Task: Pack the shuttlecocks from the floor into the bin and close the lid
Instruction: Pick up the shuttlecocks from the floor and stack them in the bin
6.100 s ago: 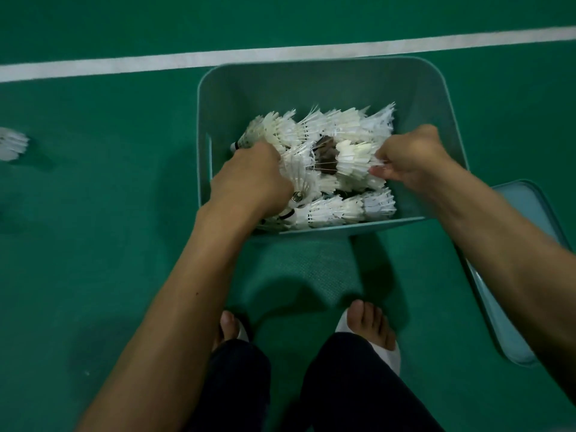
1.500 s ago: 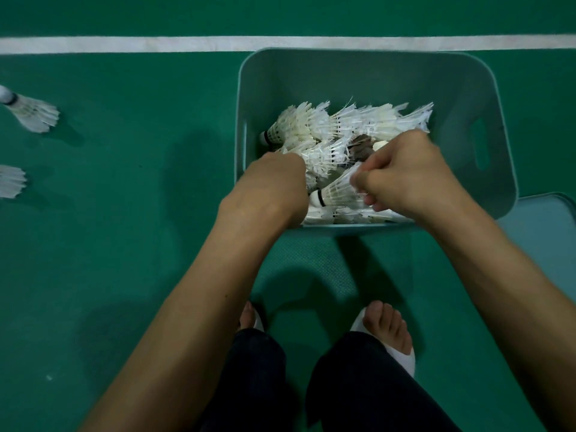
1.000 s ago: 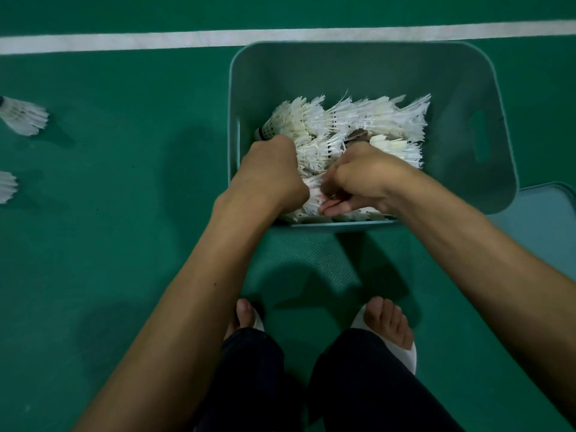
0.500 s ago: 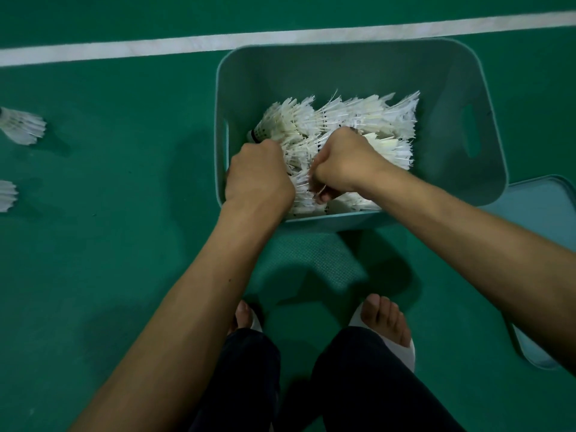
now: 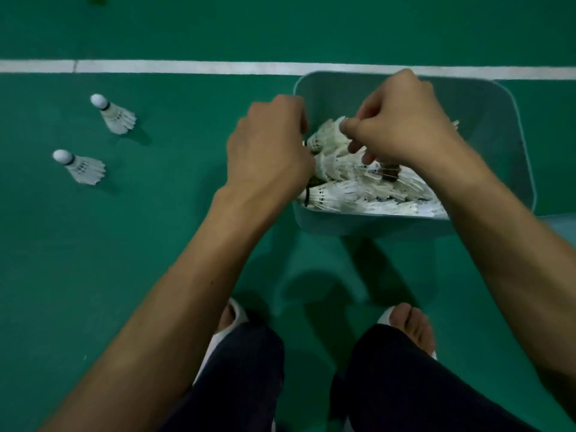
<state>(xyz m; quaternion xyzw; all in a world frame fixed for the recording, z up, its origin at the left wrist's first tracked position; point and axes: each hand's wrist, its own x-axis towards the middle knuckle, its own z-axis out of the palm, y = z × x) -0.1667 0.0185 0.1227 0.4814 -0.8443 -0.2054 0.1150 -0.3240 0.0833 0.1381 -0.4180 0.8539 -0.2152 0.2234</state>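
A pale teal bin (image 5: 498, 126) stands on the green floor and holds a pile of white feather shuttlecocks (image 5: 358, 194). My right hand (image 5: 405, 126) hovers over the pile, thumb and forefinger pinched on the feather skirt of one shuttlecock (image 5: 328, 137). My left hand (image 5: 268, 151) is at the bin's left rim with its back towards me. Its fingers curl down out of sight, so what they grip is hidden. Two more shuttlecocks lie on the floor to the left, one farther away (image 5: 117, 115) and one nearer (image 5: 82, 166).
A white court line (image 5: 187, 67) runs across the floor behind the bin. A sliver of the pale lid (image 5: 562, 220) shows at the right edge. My feet in white slippers (image 5: 408, 325) and dark trouser legs are just in front of the bin.
The view has swung left, so the bin now sits to the right and the two floor shuttlecocks are closer in. Both hands have risen from the pile, the right one pinching a shuttlecock.
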